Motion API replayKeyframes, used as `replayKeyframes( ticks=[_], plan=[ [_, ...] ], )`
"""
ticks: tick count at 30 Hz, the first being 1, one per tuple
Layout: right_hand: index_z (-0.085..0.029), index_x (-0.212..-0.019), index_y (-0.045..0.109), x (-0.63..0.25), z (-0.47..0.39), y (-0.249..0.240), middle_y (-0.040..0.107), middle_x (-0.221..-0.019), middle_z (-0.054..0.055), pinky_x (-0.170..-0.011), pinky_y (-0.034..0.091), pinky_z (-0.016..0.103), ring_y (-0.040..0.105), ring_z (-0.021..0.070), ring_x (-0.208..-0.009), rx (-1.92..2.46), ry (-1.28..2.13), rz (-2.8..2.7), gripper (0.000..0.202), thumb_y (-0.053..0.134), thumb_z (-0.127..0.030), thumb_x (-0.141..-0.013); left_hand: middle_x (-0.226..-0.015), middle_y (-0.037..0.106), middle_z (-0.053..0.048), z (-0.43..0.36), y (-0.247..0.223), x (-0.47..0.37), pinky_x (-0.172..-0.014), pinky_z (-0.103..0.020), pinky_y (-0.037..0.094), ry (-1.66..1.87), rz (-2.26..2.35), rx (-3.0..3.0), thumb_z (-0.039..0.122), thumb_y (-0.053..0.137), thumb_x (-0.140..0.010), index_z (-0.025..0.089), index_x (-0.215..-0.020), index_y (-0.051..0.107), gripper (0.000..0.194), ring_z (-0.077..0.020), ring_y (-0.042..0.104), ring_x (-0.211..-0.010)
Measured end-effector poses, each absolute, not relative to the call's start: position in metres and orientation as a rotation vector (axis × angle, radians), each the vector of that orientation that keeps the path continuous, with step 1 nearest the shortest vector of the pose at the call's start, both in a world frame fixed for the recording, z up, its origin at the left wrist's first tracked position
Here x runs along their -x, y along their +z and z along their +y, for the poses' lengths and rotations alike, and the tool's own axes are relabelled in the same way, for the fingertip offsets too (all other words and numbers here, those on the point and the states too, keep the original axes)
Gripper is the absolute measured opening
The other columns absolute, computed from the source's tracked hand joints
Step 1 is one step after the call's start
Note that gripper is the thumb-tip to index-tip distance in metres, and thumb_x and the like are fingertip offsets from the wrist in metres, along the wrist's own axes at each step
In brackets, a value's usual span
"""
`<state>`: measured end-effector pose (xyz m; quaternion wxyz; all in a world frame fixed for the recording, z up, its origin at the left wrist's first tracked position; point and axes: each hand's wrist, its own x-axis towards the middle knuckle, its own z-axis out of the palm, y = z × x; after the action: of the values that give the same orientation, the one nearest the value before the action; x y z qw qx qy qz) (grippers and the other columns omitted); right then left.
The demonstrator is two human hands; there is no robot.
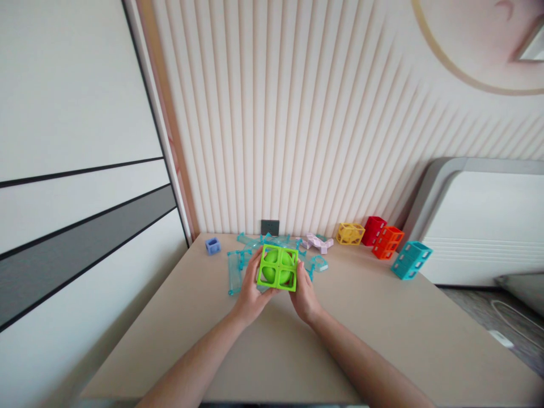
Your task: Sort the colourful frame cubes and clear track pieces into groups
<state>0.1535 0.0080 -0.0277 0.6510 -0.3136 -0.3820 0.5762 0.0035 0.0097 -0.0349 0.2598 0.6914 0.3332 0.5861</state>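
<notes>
A bright green square frame block (277, 267), with rounded green shapes inside its four openings, is held up over the middle of the table. My left hand (251, 292) grips its left side and lower edge. Against its right side, my right hand (305, 292) is closed with fingers partly hidden behind it. Translucent teal pieces (234, 272) lie behind and around the block, partly covered by it and my hands. Light purple pieces (318, 243) rest just beyond, to the right.
A small blue block (212, 245) sits at the table's back left. Toward the back right stand a yellow block (350, 233), a red block (374, 230), an orange block (387, 242) and a teal block (411, 260). A ribbed wall (255, 113) rises behind the table (272, 362).
</notes>
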Motion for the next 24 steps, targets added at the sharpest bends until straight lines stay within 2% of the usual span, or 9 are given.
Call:
replayKeyframes(
  ticks=[3, 7, 11, 13, 16, 18, 20, 22, 24],
  plan=[
    [-0.025, -0.119, 0.066, -0.156, 0.013, -0.034, 0.072, -0.115, 0.004, -0.099, 0.049, 0.044, 0.057, 0.0276, -0.123, 0.773, 1.191, -0.93, 0.055, 0.062, -0.065, -0.082, -0.155, 0.034, -0.011, 0.012, -0.04, -0.004, -0.119, -0.051, 0.026, 1.589, 0.941, -1.871, 0.038, 0.078, -0.078, 0.031, -0.144, 0.034, 0.08, -0.0311, 0.027, -0.146],
    [-0.022, -0.114, 0.069, -0.159, 0.017, -0.037, 0.071, -0.117, 0.005, -0.104, 0.045, 0.041, 0.058, 0.0264, -0.118, 0.858, 1.063, -0.993, 0.049, 0.06, -0.061, -0.086, -0.147, 0.046, -0.012, 0.01, -0.045, -0.006, -0.114, -0.051, 0.034, 1.457, 0.964, -1.734, 0.037, 0.076, -0.078, 0.029, -0.145, 0.032, 0.08, -0.0313, 0.042, -0.138],
    [-0.021, -0.112, 0.069, -0.161, 0.016, -0.036, 0.07, -0.115, 0.005, -0.106, 0.043, 0.042, 0.059, 0.0264, -0.116, 0.889, 0.932, -1.106, 0.048, 0.054, -0.061, -0.09, -0.148, 0.045, -0.011, 0.003, -0.038, -0.006, -0.113, -0.049, 0.038, 1.384, 0.814, -1.62, 0.036, 0.076, -0.078, 0.029, -0.148, 0.027, 0.086, -0.0305, 0.046, -0.135],
    [-0.02, -0.116, 0.067, -0.162, 0.014, -0.035, 0.069, -0.118, 0.006, -0.107, 0.042, 0.042, 0.058, 0.0266, -0.117, 0.869, 0.885, -1.177, 0.048, 0.052, -0.06, -0.091, -0.145, 0.047, -0.011, 0.001, -0.032, -0.006, -0.108, -0.046, 0.044, 1.378, 0.717, -1.504, 0.038, 0.073, -0.081, 0.031, -0.151, 0.019, 0.089, -0.0292, 0.052, -0.129],
    [-0.022, -0.125, 0.063, -0.162, 0.011, -0.034, 0.067, -0.122, 0.007, -0.106, 0.043, 0.042, 0.059, 0.0259, -0.117, 0.843, 0.86, -1.284, 0.047, 0.049, -0.056, -0.095, -0.133, 0.058, -0.01, 0.003, -0.027, -0.006, -0.098, -0.041, 0.052, 1.405, 0.719, -1.351, 0.041, 0.072, -0.082, 0.032, -0.154, 0.01, 0.095, -0.0258, 0.063, -0.113],
    [-0.023, -0.129, 0.061, -0.161, 0.01, -0.034, 0.067, -0.121, 0.007, -0.104, 0.045, 0.041, 0.06, 0.0254, -0.115, 0.84, 0.849, -1.35, 0.046, 0.047, -0.053, -0.096, -0.123, 0.064, -0.009, 0.006, -0.026, -0.005, -0.091, -0.037, 0.054, 1.439, 0.789, -1.302, 0.042, 0.074, -0.08, 0.029, -0.153, 0.016, 0.094, -0.0245, 0.067, -0.105],
    [-0.024, -0.13, 0.06, -0.161, 0.009, -0.034, 0.067, -0.122, 0.007, -0.104, 0.045, 0.042, 0.06, 0.0252, -0.113, 0.845, 0.822, -1.399, 0.045, 0.047, -0.052, -0.097, -0.117, 0.067, -0.008, 0.01, -0.026, -0.005, -0.087, -0.035, 0.055, 1.464, 0.846, -1.279, 0.043, 0.077, -0.076, 0.025, -0.147, 0.031, 0.087, -0.0248, 0.068, -0.102],
    [-0.024, -0.13, 0.061, -0.162, 0.01, -0.036, 0.067, -0.121, 0.007, -0.104, 0.045, 0.042, 0.061, 0.0254, -0.112, 0.845, 0.797, -1.43, 0.045, 0.048, -0.051, -0.096, -0.115, 0.069, -0.009, 0.013, -0.026, -0.004, -0.085, -0.035, 0.055, 1.478, 0.889, -1.263, 0.045, 0.079, -0.073, 0.021, -0.134, 0.047, 0.073, -0.026, 0.068, -0.102],
    [-0.023, -0.128, 0.061, -0.162, 0.011, -0.037, 0.068, -0.119, 0.008, -0.102, 0.047, 0.042, 0.062, 0.0255, -0.109, 0.828, 0.797, -1.442, 0.045, 0.051, -0.052, -0.095, -0.113, 0.069, -0.009, 0.014, -0.027, -0.004, -0.085, -0.034, 0.055, 1.488, 0.918, -1.248, 0.045, 0.079, -0.071, 0.019, -0.122, 0.055, 0.062, -0.0264, 0.067, -0.102]
  ],
)
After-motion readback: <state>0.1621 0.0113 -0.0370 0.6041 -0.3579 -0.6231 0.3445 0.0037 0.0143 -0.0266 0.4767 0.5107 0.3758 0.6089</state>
